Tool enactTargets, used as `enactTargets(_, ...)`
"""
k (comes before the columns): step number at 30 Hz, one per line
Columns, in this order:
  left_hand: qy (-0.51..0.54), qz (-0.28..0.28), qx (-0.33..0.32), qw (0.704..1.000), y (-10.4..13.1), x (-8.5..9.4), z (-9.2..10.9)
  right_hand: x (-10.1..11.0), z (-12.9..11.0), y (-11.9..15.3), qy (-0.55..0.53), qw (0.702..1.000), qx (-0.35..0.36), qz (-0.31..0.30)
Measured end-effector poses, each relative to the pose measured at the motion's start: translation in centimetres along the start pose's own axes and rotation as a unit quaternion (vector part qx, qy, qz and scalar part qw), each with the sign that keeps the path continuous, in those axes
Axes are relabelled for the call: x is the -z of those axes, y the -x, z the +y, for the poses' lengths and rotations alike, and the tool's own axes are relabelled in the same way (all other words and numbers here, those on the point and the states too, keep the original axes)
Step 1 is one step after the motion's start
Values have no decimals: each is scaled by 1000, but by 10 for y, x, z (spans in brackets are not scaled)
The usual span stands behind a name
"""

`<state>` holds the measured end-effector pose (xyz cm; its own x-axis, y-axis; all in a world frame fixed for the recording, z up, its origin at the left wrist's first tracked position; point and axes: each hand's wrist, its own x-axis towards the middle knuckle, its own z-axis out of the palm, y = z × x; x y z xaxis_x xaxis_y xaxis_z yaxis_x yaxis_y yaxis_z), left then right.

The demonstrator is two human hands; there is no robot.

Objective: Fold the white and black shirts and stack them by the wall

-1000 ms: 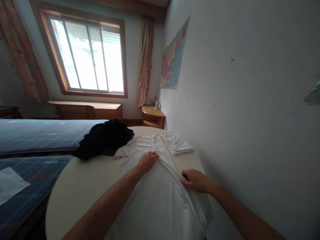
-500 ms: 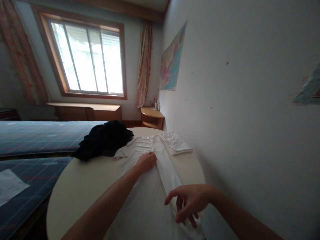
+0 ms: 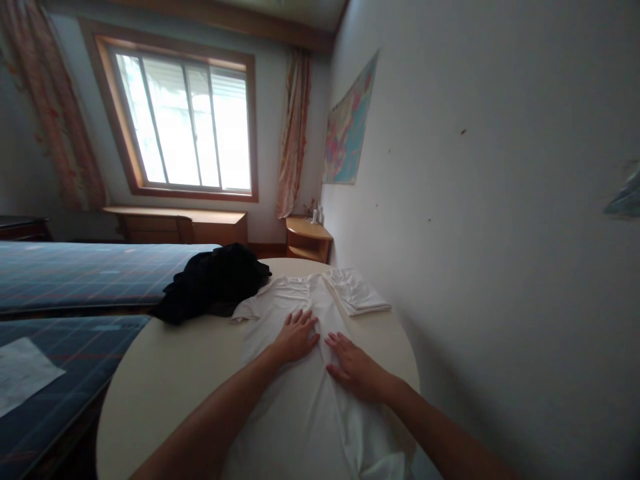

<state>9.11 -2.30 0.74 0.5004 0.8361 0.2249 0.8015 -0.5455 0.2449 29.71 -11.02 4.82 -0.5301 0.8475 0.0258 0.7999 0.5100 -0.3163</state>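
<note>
A white garment [image 3: 285, 400] lies spread on a round cream table [image 3: 150, 373], its upper part gathered and one short sleeve pointing left. My left hand [image 3: 297, 337] rests flat on the middle of the cloth, fingers spread. Just to its right, my right hand [image 3: 355, 367] lies on the garment's folded-over right part, fingers extended and holding nothing. At the upper right of the garment, a folded white part [image 3: 355, 293] sits on the table. The near end of the cloth is creased at the bottom of the view.
Black cloth [image 3: 215, 280] is heaped at the table's far left edge. Two blue plaid mattresses [image 3: 100, 273] stand to the left, the nearer one with a white sheet [image 3: 25, 373] on it. A white wall [image 3: 500, 267] runs close along the right side.
My right hand has moved up and left from the lower right and now lies flat on the cloth. My left hand's fingers have spread. The view has shifted slightly.
</note>
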Motion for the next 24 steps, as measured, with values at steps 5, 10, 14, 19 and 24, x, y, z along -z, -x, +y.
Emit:
enactTargets(5, -8, -27, -4, 1000, 11, -3, 11, 10, -5, 4, 38, 999, -4, -28)
enactTargets(10, 6, -38, -14, 999, 22, -6, 27, 20, -4, -26, 61, 992, -111, 15)
enactTargets(14, 25, -48, -27, 998, 29, -5, 36, 4, 8, -70, 56, 989, -102, 92)
enactTargets(19, 52, -16, -49, 997, 32, 8, 23, -11, 16, -120, 65, 988, -100, 95)
enactTargets(24, -32, 71, 108, 991, 35, 29, -25, -24, 20, -137, 45, 982, -171, 66)
